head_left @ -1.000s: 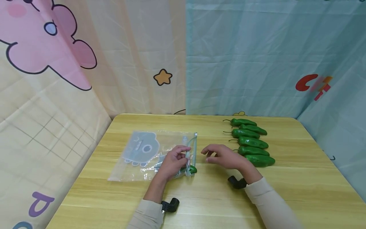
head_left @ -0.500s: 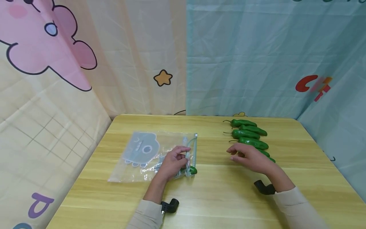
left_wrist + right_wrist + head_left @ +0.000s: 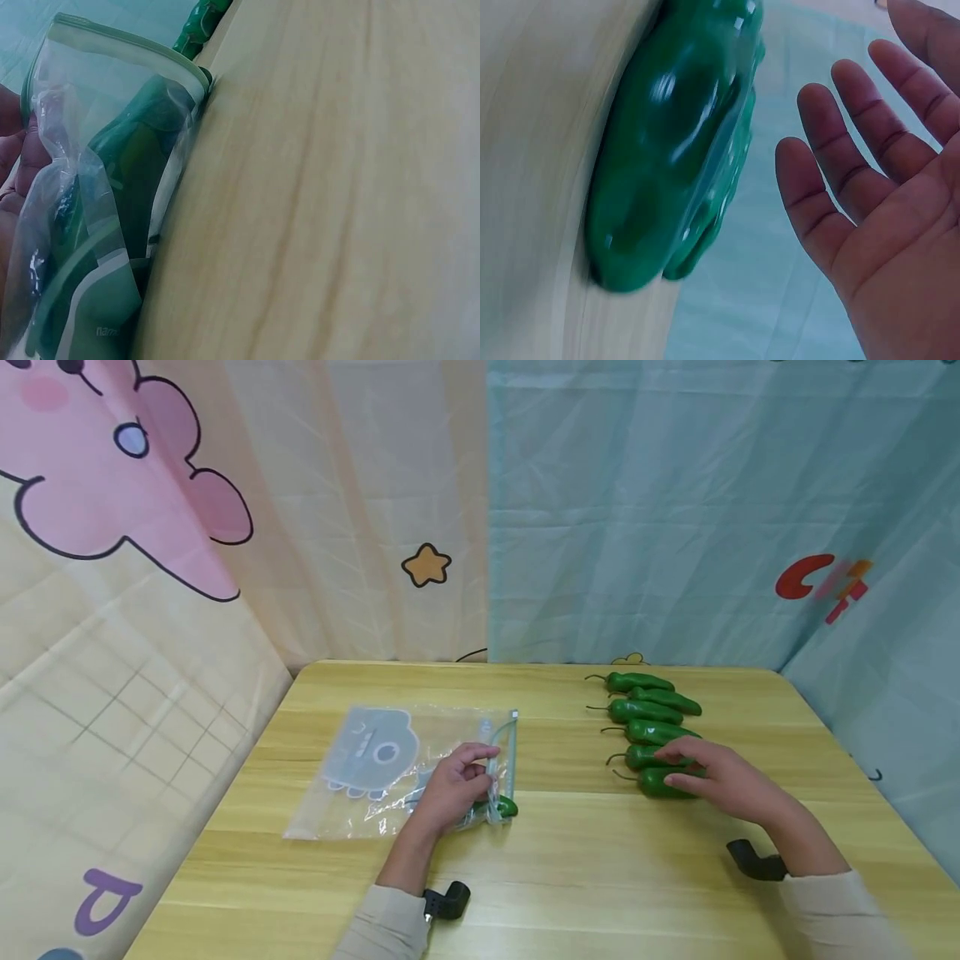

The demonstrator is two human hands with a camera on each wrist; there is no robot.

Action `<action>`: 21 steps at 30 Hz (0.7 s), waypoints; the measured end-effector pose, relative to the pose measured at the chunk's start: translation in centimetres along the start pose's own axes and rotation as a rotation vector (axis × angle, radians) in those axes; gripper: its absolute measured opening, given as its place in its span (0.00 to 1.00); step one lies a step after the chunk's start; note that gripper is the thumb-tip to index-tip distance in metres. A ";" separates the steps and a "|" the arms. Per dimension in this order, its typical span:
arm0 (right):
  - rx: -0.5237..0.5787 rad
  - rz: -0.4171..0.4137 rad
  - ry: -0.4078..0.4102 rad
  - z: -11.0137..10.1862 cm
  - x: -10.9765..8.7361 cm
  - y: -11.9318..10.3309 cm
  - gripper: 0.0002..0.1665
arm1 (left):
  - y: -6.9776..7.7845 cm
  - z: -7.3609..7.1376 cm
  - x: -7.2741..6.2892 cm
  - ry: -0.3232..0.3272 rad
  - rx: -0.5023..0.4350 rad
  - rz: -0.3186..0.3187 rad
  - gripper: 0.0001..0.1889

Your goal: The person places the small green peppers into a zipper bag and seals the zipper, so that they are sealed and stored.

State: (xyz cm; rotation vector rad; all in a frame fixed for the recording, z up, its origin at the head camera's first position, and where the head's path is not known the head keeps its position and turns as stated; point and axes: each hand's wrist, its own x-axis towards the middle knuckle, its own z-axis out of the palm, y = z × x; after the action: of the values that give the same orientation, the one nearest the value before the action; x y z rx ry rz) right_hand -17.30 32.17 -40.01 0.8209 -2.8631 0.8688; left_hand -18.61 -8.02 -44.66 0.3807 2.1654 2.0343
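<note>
I have the left hand (image 3: pixel 453 787) set in a pinch, thumb (image 3: pixel 478 783) facing the bent index finger (image 3: pixel 480 750); its left forearm (image 3: pixel 409 857) slants up from below; the right hand (image 3: pixel 723 781) points leftward, back uppermost, its right forearm (image 3: pixel 808 843) angled from lower right; my right wrist view shows its fingers (image 3: pixel 834 139) loosely straight, slightly spread.

A clear printed zip bag (image 3: pixel 401 760) is lying beneath the left hand (image 3: pixel 452 787), which is pinching its mouth; one green pepper (image 3: pixel 507 807) is resting inside, just beside that hand, while six glossy green peppers (image 3: pixel 660 732) are lying in a row beside and beyond the right hand (image 3: pixel 727 783)
</note>
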 end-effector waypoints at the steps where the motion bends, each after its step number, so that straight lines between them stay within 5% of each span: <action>1: -0.002 0.013 -0.002 -0.2 -0.2 0.2 0.18 | 0.0 0.0 0.0 0.000 0.001 0.000 0.22; 9: 0.015 0.120 -0.031 -1.2 -1.5 1.7 0.20 | -0.1 -0.2 0.1 -0.006 -0.003 0.013 0.22; 21: -0.020 0.107 -0.012 -0.2 -1.5 3.6 0.18 | 0.0 -0.2 -0.1 -0.002 0.003 -0.001 0.22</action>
State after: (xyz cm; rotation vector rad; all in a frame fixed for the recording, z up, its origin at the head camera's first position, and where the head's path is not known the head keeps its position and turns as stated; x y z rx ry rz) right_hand -17.83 35.51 -41.90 0.6791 -2.9447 0.8467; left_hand -18.57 -8.21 -44.70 0.3814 2.1673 2.0301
